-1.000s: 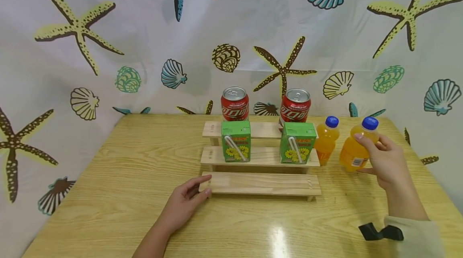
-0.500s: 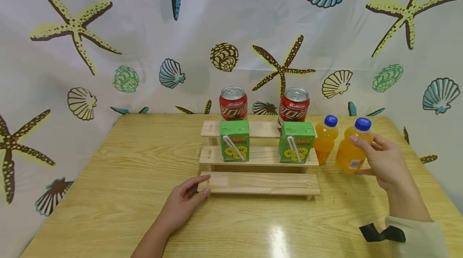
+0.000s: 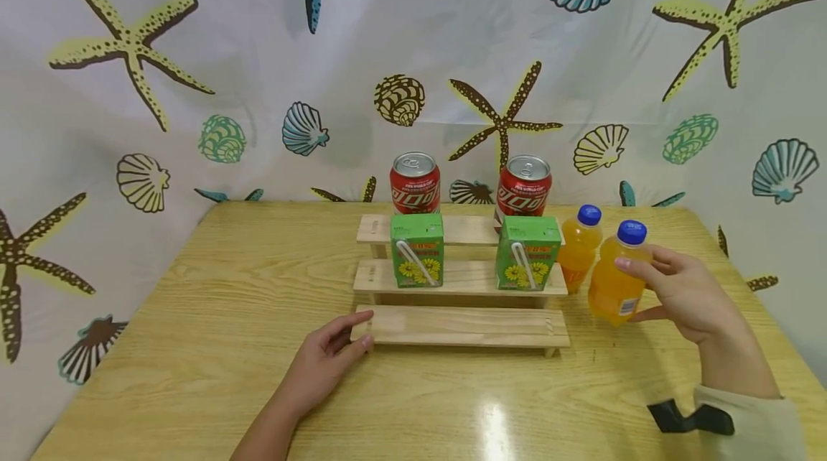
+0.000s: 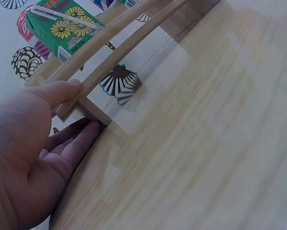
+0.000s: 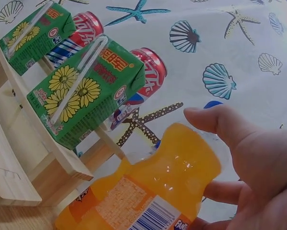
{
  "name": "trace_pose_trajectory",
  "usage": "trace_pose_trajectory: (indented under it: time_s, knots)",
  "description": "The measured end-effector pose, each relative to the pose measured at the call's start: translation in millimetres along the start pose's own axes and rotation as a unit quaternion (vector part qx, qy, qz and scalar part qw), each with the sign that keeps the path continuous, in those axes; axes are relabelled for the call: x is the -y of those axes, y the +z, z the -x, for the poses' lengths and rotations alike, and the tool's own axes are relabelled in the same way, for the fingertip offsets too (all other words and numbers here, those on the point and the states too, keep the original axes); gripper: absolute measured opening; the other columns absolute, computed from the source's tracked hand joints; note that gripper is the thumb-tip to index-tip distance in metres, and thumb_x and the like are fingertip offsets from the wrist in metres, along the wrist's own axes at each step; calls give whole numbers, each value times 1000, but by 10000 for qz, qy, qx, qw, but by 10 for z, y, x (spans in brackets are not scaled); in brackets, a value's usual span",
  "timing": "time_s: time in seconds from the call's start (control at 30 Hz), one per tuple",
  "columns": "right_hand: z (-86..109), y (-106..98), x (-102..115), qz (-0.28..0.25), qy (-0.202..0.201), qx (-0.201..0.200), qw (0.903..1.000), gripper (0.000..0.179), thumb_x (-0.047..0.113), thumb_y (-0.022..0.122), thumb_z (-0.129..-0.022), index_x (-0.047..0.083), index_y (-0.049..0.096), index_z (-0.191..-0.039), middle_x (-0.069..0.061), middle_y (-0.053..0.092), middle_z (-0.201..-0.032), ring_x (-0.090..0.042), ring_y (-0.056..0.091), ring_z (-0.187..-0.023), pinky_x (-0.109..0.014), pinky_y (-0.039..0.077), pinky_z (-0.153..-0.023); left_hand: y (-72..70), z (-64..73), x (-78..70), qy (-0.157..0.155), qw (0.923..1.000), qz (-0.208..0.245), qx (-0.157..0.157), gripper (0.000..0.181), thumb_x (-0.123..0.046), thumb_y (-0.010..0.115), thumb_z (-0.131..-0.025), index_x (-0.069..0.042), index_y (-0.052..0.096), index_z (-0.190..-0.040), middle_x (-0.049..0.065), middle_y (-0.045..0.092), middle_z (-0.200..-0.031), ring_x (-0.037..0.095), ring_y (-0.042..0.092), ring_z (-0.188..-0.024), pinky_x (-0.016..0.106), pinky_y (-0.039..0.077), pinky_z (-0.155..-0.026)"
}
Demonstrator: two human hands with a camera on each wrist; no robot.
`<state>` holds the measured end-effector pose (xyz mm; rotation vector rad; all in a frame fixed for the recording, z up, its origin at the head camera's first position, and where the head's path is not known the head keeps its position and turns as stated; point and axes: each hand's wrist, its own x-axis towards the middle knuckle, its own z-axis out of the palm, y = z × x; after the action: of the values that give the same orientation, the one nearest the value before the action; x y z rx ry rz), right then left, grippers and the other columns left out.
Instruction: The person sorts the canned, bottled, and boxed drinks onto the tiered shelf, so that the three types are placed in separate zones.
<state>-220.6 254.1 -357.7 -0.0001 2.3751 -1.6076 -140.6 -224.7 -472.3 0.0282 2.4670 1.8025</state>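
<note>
My right hand (image 3: 688, 296) holds a blue-capped bottle of orange soda (image 3: 619, 278) by its side, thumb in front; the bottle leans slightly. In the right wrist view, its orange label and barcode (image 5: 154, 214) face the camera. My left hand (image 3: 331, 350) grips the left end of the lowest step of a three-step wooden display rack (image 3: 459, 324). In the left wrist view its thumb (image 4: 62, 91) lies at the step's end and the fingers reach behind the leg. A second orange soda bottle (image 3: 579, 245) stands beside the rack's right end.
Two green drink cartons (image 3: 417, 251) with white straws stand on the middle step. Behind them, two red cola cans (image 3: 415, 184) stand on the top step. A patterned cloth (image 3: 349, 87) hangs at the wooden table's (image 3: 258, 267) back edge.
My right hand has brought the soda bottle leftward and a little nearer, towards the rack's right end. The left hand keeps its place on the lowest step.
</note>
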Motion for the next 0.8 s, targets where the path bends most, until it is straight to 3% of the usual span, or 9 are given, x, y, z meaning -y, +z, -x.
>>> trace_pose_trajectory:
  time_s: [0.1, 0.2, 0.33, 0.63, 0.8]
  knots:
    - [13, -8, -8, -81, -168, 107, 9998, 79, 47, 54, -102, 1, 24, -158, -28, 36, -152, -51, 39, -136, -53, 62, -81, 5, -5, 0, -6, 10000, -8, 2, 47, -43, 70, -93, -24, 61, -135, 2, 50, -150, 20, 36, -147, 38, 33, -119]
    - [30, -35, -17, -171, -277, 179, 9993, 69, 43, 53, -103, 3, 33, -155, -9, 54, -135, -29, 53, -125, -52, 62, -82, 7, -8, 0, -16, 10000, -40, 20, 48, -43, 69, -93, -24, 61, -136, 3, 49, -151, 22, 35, -147, 39, 33, -119]
    - [55, -64, -7, -278, -430, 310, 9982, 58, 38, 53, -104, 5, 40, -150, 12, 57, -118, -4, 60, -106, -52, 62, -82, 3, -12, 4, -55, 10000, -55, 25, 50, -45, 69, -92, -25, 60, -137, 4, 47, -153, 23, 34, -148, 40, 34, -119]
    - [80, -25, 37, -440, -697, 641, 9945, 33, 30, 52, -106, 13, 56, -134, 7, 61, -117, -13, 67, -101, -53, 63, -79, -2, -8, 1, -54, 10000, 1, 23, 50, -44, 70, -92, -25, 60, -137, 3, 47, -153, 22, 35, -147, 38, 34, -118]
    - [83, 5, 49, -513, -715, 774, 9931, 34, 27, 53, -106, 10, 53, -135, 8, 61, -118, -13, 66, -102, -54, 62, -80, -2, -12, 5, -78, 10000, 24, 33, 50, -45, 70, -92, -25, 60, -137, 4, 46, -153, 22, 34, -148, 39, 34, -119]
